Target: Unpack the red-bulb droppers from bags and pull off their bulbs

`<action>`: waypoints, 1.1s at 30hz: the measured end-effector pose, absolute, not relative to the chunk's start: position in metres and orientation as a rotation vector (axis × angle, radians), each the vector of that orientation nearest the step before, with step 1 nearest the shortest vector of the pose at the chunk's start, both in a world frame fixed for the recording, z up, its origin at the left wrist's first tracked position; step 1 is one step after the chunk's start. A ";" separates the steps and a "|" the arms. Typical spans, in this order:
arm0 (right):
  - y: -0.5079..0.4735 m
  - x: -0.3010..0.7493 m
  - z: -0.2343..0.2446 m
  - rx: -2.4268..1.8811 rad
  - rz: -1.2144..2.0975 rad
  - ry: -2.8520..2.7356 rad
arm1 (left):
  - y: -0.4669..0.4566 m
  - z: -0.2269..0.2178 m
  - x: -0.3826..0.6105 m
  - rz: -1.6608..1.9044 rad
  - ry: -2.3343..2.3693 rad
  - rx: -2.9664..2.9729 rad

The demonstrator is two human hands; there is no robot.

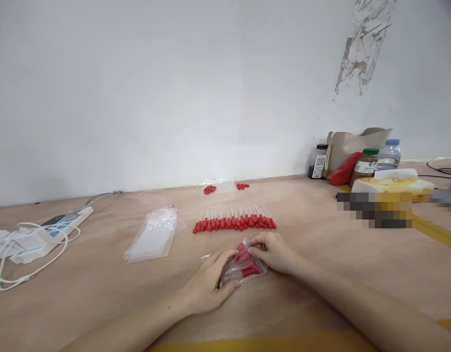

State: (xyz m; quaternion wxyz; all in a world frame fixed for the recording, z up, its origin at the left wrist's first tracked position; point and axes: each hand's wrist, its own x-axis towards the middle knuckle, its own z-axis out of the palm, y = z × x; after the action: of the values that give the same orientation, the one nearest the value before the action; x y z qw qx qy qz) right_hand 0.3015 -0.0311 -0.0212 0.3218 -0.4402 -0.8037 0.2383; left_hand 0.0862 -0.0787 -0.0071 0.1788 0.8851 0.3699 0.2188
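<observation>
A clear plastic bag [230, 273] lies low over the table in front of me, with several red rubber-bulbed droppers inside it. My left hand [210, 282] grips its left side, thumb and fingers curled around the edge. At the upper right corner, my right hand [272, 250] pinches the plastic. Just beyond the bag, a row of glass droppers [235, 223] lies side by side, red bulbs toward me and thin tips toward the wall. To the left rests a stack of flat clear bags [154, 237].
Near the wall lie small red bulbs [210, 189] on clear plastic. A white power strip [51, 239] with looped cables occupies the left. At the right back stand a grey bag [352, 149], a green-lidded jar [365, 166], a water bottle [390, 155] and a tissue pack [392, 185].
</observation>
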 end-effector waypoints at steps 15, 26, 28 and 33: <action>-0.021 0.310 -0.017 -0.780 0.999 -2.233 | -0.054 -0.012 0.080 0.790 0.836 2.445; -0.034 0.310 -0.007 -0.797 1.077 -2.263 | -0.060 -0.009 0.083 0.761 0.933 2.434; -0.037 0.307 -0.008 -0.893 0.968 -2.266 | -0.059 -0.010 0.083 0.774 0.953 2.428; -0.041 0.303 -0.007 -0.895 0.816 -2.207 | -0.058 -0.011 0.083 0.788 0.998 2.387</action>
State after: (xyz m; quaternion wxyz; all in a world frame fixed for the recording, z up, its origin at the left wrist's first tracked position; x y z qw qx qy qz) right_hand 0.3026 -0.0414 -0.0071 0.3068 -0.3382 -0.8344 0.3086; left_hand 0.0834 -0.0582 -0.0110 0.2169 0.8615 0.3602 0.2845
